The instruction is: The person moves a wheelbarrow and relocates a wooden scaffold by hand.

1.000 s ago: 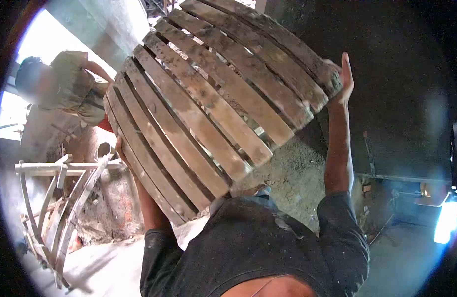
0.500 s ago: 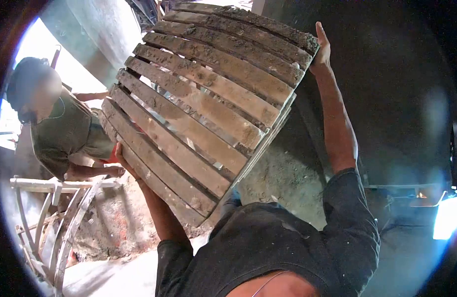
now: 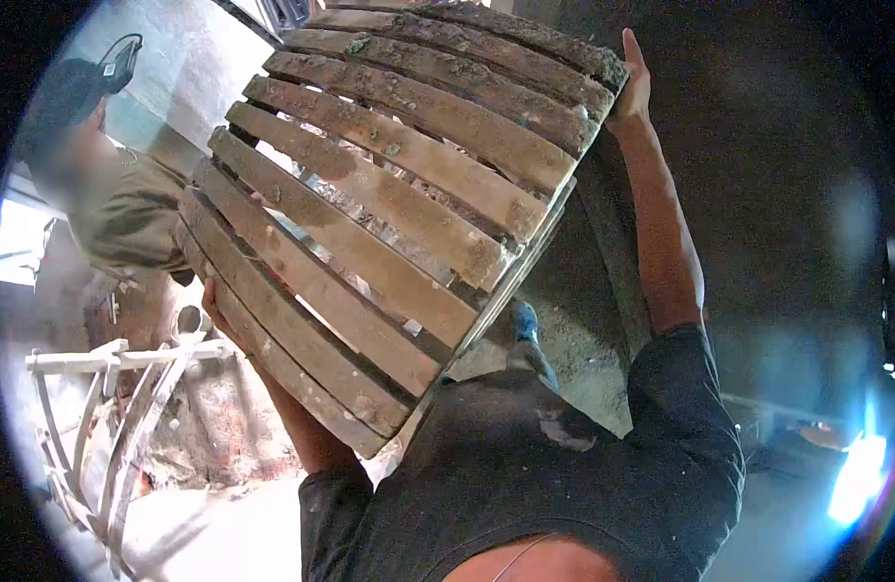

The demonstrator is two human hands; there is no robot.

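Observation:
A slatted wooden pallet [image 3: 370, 218], its boards crusted with dried dirt, is raised at a tilt in front of my chest. My right hand [image 3: 634, 92] grips its upper right edge, the thumb pointing up along the side and the other fingers hidden behind. On the lower left edge my left hand [image 3: 217, 308] has hold of the outermost board, mostly hidden by it. Light shows through the gaps between the slats, and more layers of wood are visible along the right side.
At the left, close to the pallet's far edge, stands a co-worker [image 3: 132, 209]. A pale wooden pole frame [image 3: 127, 359] is at the lower left. My blue shoe [image 3: 526, 321] shows on the dirt floor [image 3: 583, 378]. A dark wall [image 3: 758, 194] rises on the right.
The pallet has shifted slightly left, both hands still on it. The co-worker has turned and leaned in, with forearms now hidden. My shoe has come into view below the pallet.

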